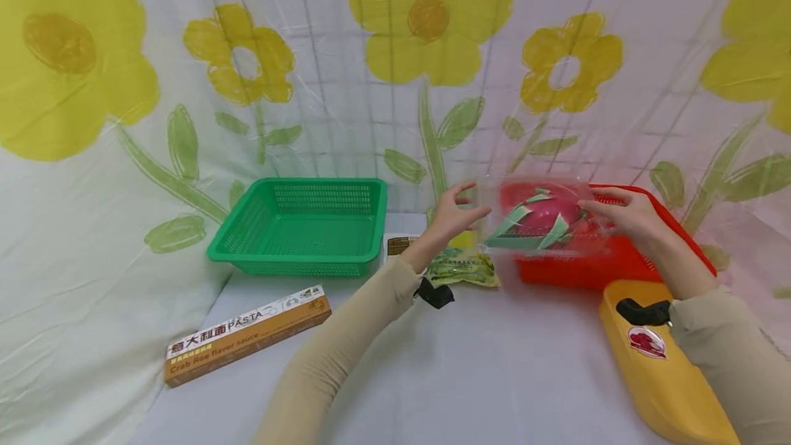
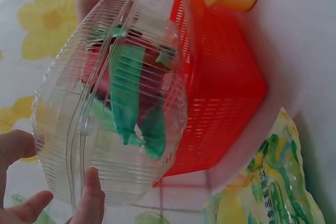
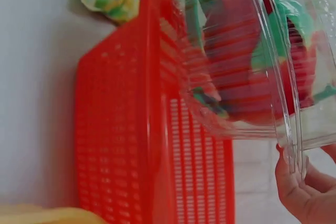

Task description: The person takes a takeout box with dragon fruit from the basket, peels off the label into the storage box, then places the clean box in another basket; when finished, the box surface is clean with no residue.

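A clear plastic clamshell box (image 1: 488,225) is held up over the red basket (image 1: 562,270), with a pink dragon fruit (image 1: 546,215) with green scales inside it. At one end my right hand (image 1: 630,218) pinches the box's rim between thumb and fingers, as the right wrist view shows. My left hand (image 1: 451,215) holds the opposite end, its thumb (image 2: 90,195) on the rim and its fingers around the edge. The box is raised above the table and stands tilted in the left wrist view.
A green basket (image 1: 296,268) stands at the back left, with a pasta box (image 1: 247,335) in front of it. A green-yellow packet (image 1: 463,270) and a white-brown packet (image 1: 398,246) lie between the baskets. A yellow container (image 1: 649,376) sits at the right, under my forearm.
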`<action>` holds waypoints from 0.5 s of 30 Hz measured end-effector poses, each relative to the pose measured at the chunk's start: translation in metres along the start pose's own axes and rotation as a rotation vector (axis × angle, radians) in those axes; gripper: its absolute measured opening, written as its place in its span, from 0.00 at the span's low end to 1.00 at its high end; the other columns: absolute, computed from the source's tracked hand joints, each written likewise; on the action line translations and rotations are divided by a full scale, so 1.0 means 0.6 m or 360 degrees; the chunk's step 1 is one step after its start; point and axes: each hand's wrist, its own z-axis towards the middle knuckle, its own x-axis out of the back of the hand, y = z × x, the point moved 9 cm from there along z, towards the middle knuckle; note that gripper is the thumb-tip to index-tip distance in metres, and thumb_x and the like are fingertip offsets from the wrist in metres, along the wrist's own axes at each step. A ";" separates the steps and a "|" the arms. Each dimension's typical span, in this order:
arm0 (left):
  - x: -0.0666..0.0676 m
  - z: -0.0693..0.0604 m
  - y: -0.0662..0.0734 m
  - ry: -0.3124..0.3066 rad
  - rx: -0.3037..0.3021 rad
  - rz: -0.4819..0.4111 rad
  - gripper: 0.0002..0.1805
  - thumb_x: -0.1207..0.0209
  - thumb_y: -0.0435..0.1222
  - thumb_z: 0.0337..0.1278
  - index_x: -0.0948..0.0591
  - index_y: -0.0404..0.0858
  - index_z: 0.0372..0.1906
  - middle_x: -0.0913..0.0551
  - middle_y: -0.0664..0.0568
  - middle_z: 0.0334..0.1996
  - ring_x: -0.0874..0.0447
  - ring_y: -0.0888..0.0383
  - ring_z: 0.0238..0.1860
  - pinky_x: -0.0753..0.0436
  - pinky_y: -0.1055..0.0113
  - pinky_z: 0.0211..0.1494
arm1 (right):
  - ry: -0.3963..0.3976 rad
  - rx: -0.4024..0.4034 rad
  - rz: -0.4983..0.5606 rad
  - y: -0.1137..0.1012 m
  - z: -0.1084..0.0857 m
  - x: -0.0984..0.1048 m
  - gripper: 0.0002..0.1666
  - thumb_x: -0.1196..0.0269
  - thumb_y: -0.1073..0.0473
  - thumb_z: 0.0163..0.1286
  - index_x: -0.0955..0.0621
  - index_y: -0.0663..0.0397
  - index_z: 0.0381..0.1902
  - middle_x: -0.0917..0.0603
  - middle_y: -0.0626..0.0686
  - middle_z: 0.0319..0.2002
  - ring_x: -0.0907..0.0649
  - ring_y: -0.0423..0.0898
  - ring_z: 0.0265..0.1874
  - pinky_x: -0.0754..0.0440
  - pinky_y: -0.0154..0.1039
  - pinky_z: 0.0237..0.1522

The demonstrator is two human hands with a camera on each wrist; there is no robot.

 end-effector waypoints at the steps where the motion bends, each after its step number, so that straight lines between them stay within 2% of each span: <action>1: -0.007 0.006 0.002 0.0016 -0.0008 0.0010 0.32 0.33 0.35 0.59 0.28 0.45 0.69 0.29 0.39 0.64 0.26 0.45 0.61 0.15 0.53 0.46 | 0.0008 -0.0010 0.0037 0.004 0.004 0.006 0.54 0.37 0.34 0.64 0.41 0.58 0.76 0.20 0.33 0.37 0.18 0.38 0.35 0.16 0.34 0.38; 4: -0.031 0.024 0.006 0.0057 -0.0039 0.0068 0.31 0.32 0.37 0.59 0.26 0.44 0.68 0.28 0.40 0.63 0.26 0.44 0.61 0.15 0.56 0.45 | 0.0024 -0.0024 0.0148 0.019 0.015 0.026 0.44 0.36 0.38 0.66 0.34 0.52 0.73 0.19 0.31 0.33 0.17 0.36 0.33 0.16 0.33 0.37; 7: -0.059 0.040 0.008 0.0103 -0.0066 0.0216 0.30 0.31 0.40 0.57 0.24 0.44 0.66 0.25 0.44 0.61 0.25 0.49 0.59 0.17 0.64 0.42 | 0.0073 -0.0036 0.0219 0.037 0.020 0.048 0.26 0.36 0.40 0.67 0.25 0.40 0.59 0.17 0.32 0.31 0.16 0.35 0.31 0.17 0.32 0.35; 9: -0.075 0.050 0.010 0.0127 -0.0070 0.0323 0.30 0.31 0.42 0.57 0.23 0.44 0.65 0.21 0.45 0.54 0.23 0.54 0.51 0.22 0.68 0.37 | 0.0092 -0.0057 0.0256 0.049 0.022 0.059 0.18 0.35 0.41 0.67 0.23 0.35 0.51 0.17 0.32 0.30 0.16 0.35 0.30 0.17 0.32 0.34; 11: -0.087 0.060 0.015 0.0149 -0.0082 0.0435 0.29 0.32 0.42 0.57 0.23 0.43 0.64 0.19 0.44 0.47 0.24 0.57 0.41 0.26 0.69 0.34 | 0.0101 -0.0089 0.0301 0.059 0.026 0.065 0.15 0.35 0.41 0.66 0.23 0.34 0.48 0.17 0.33 0.29 0.15 0.35 0.29 0.16 0.32 0.34; 13: -0.095 0.068 0.025 0.0162 -0.0097 0.0529 0.28 0.33 0.41 0.57 0.23 0.41 0.64 0.19 0.45 0.45 0.25 0.58 0.39 0.26 0.69 0.36 | 0.0107 -0.0121 0.0349 0.068 0.031 0.068 0.16 0.35 0.42 0.66 0.23 0.36 0.47 0.16 0.33 0.28 0.15 0.35 0.29 0.17 0.31 0.33; 15: -0.102 0.075 0.033 0.0166 -0.0095 0.0583 0.27 0.33 0.40 0.58 0.23 0.40 0.63 0.19 0.46 0.47 0.24 0.57 0.41 0.24 0.69 0.40 | 0.0118 -0.0141 0.0387 0.074 0.037 0.072 0.16 0.35 0.42 0.66 0.23 0.37 0.47 0.16 0.33 0.28 0.16 0.34 0.28 0.17 0.31 0.33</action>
